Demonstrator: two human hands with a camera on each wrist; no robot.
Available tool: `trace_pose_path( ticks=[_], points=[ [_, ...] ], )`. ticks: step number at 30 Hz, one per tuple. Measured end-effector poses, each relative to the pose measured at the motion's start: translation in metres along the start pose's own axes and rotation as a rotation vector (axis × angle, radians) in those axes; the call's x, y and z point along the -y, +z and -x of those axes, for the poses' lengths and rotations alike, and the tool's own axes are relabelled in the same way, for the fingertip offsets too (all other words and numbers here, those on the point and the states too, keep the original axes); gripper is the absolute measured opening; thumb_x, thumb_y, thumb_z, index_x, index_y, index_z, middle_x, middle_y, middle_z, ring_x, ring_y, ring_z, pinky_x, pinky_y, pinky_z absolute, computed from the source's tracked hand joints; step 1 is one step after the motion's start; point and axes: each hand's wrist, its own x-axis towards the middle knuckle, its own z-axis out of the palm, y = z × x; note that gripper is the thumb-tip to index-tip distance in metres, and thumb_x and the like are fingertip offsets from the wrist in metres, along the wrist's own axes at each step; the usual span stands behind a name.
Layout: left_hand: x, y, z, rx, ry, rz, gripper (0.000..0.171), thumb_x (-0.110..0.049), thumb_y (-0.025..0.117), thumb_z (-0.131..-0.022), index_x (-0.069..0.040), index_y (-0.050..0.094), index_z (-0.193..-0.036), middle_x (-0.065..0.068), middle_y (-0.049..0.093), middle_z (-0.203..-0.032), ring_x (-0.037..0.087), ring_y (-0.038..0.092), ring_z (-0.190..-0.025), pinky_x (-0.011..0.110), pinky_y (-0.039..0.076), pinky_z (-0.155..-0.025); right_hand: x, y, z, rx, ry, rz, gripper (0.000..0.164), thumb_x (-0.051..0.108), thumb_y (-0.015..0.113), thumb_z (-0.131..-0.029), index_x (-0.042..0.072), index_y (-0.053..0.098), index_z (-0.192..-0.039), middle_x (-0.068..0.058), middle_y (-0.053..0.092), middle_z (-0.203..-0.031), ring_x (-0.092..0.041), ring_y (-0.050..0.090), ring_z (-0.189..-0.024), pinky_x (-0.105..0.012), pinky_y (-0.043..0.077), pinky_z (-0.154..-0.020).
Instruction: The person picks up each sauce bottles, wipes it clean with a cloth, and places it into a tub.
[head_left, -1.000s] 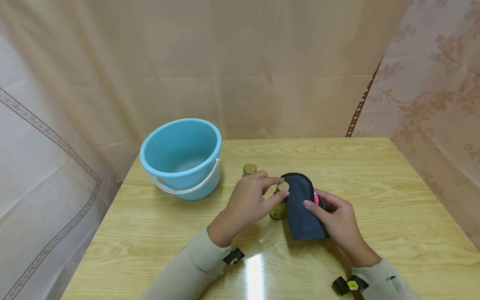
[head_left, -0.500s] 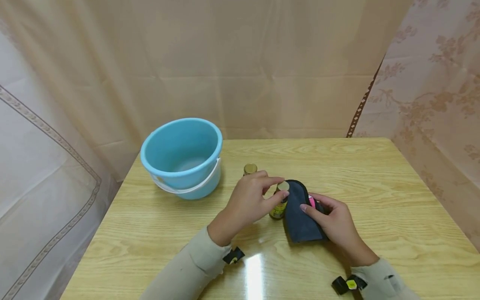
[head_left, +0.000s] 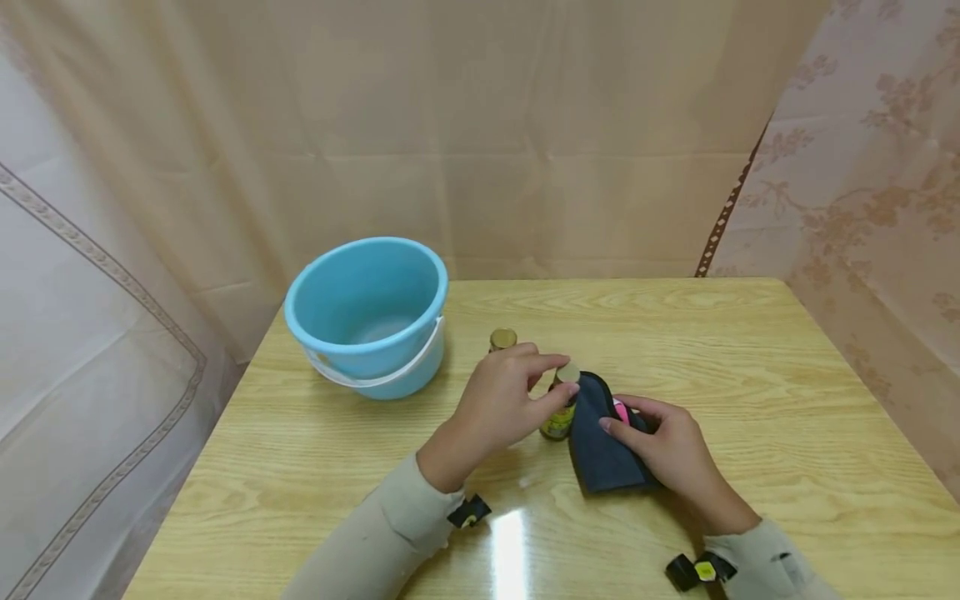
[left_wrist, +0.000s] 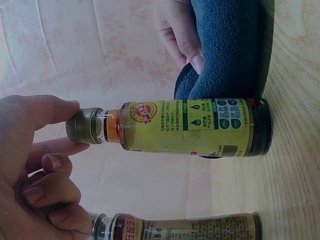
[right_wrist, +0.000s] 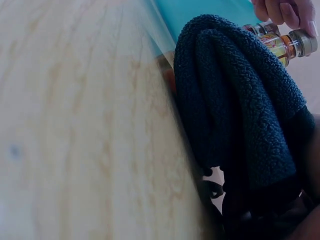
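Thumb and forefinger of my left hand pinch the gold cap of a small glass bottle with a yellow-green label. It stands upright on the table. My right hand grips a folded dark blue cloth with fuzzy terry texture and black edging. A bit of pink shows by the right fingers. In the left wrist view the cloth comes right up to the bottle's side. Just behind my left hand is a second bottle, its gold cap showing and its body mostly hidden in the head view.
A light blue bucket with a white handle stands at the table's back left. The wood-grain table reaches out to the right of my hands. Curtains hang behind it and on both sides.
The cloth's upper edge has come down, and my right hand has shifted slightly left and down with it. My left hand stays on the bottle cap.
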Motion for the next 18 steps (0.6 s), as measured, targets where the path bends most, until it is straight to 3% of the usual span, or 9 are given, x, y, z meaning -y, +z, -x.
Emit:
trace_pose_path(
  ticks=[5,10,18],
  points=[
    [0.0007,-0.0007,0.0009,-0.057,-0.009,-0.032,0.048,-0.055,0.075,-0.091,-0.020,0.077,-0.124,-0.007,0.049,-0.070,0.007,0.040,-0.058,0.022,0.032,-0.052,0.0002,0.0004,-0.0001,0.005,-0.004,0.004,0.052,0.050,0.078,-0.090,0.019,0.073,-0.131,-0.010,0.071,-0.131,-0.029,0.064,-0.126,-0.020,0.052,-0.087],
    [0.0003,-0.0006,0.0013,-0.110,-0.032,-0.021,0.042,-0.059,0.079,-0.086,-0.022,0.079,-0.107,-0.011,0.051,-0.073,0.005,0.043,-0.063,0.021,0.035,-0.054,-0.0005,0.0004,-0.0001,0.001,-0.020,0.021,0.052,0.050,0.078,-0.090,0.019,0.073,-0.131,-0.009,0.071,-0.131,-0.029,0.064,-0.125,-0.020,0.051,-0.088],
    [-0.0005,-0.0005,0.0010,-0.102,-0.040,-0.012,0.038,-0.056,0.077,-0.089,-0.021,0.079,-0.102,-0.011,0.050,-0.071,0.006,0.044,-0.063,0.021,0.036,-0.056,-0.0006,0.0007,0.0003,-0.005,-0.030,0.006,0.050,0.049,0.078,-0.090,0.020,0.074,-0.130,-0.009,0.071,-0.131,-0.028,0.064,-0.125,-0.018,0.050,-0.087]
  ],
)
